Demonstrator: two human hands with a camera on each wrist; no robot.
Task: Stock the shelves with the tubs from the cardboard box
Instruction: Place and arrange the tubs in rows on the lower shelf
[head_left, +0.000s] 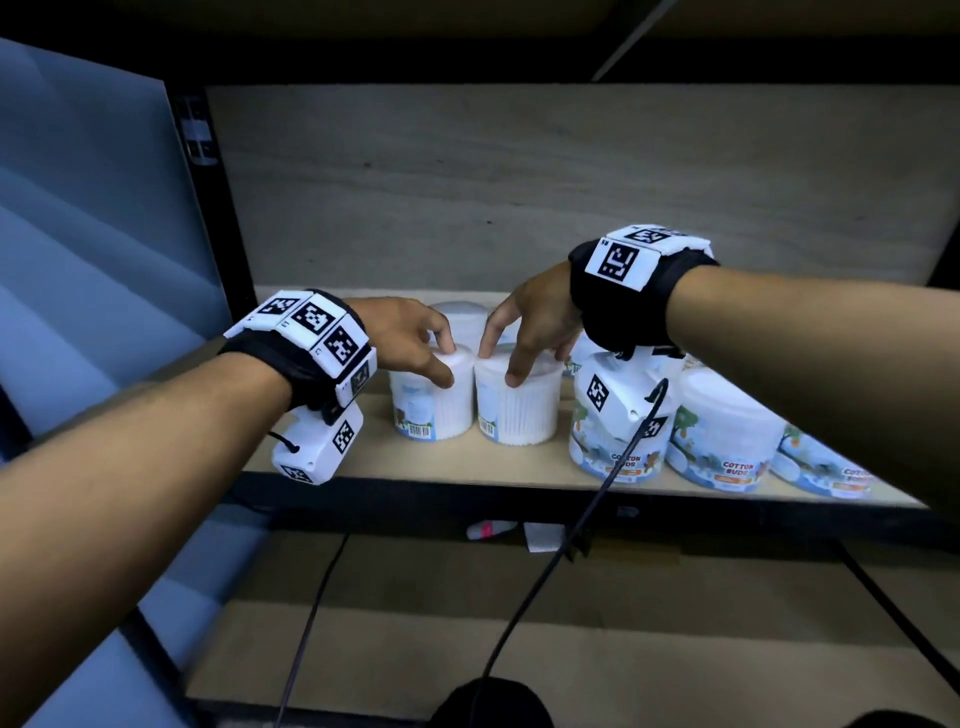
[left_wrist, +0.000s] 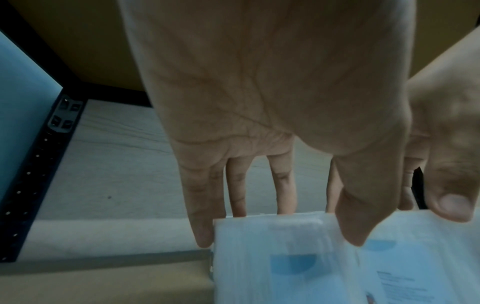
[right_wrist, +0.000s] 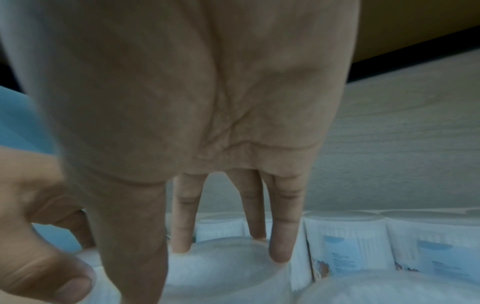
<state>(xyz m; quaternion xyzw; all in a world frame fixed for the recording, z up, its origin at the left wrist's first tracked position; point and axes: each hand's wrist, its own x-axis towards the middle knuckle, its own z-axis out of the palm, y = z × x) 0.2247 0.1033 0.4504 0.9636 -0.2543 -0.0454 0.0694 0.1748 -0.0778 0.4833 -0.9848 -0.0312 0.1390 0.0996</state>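
Two white cotton-bud tubs stand side by side at the left of the shelf board (head_left: 363, 452), barcodes facing me. My left hand (head_left: 447, 358) grips the left tub (head_left: 431, 405) from above, thumb in front, fingers behind its lid. In the left wrist view the left hand (left_wrist: 280, 226) clasps that tub (left_wrist: 272, 267). My right hand (head_left: 501, 364) holds the right tub (head_left: 519, 410) by its lid the same way. In the right wrist view its fingertips (right_wrist: 278, 255) rest on the lid (right_wrist: 228, 267). The cardboard box is out of view.
More cotton-bud tubs (head_left: 727, 431) fill the shelf to the right, and another tub (head_left: 462, 312) stands behind the two held ones. A black upright post (head_left: 208, 208) bounds the shelf on the left. A lower shelf (head_left: 623, 597) lies below, crossed by black cables.
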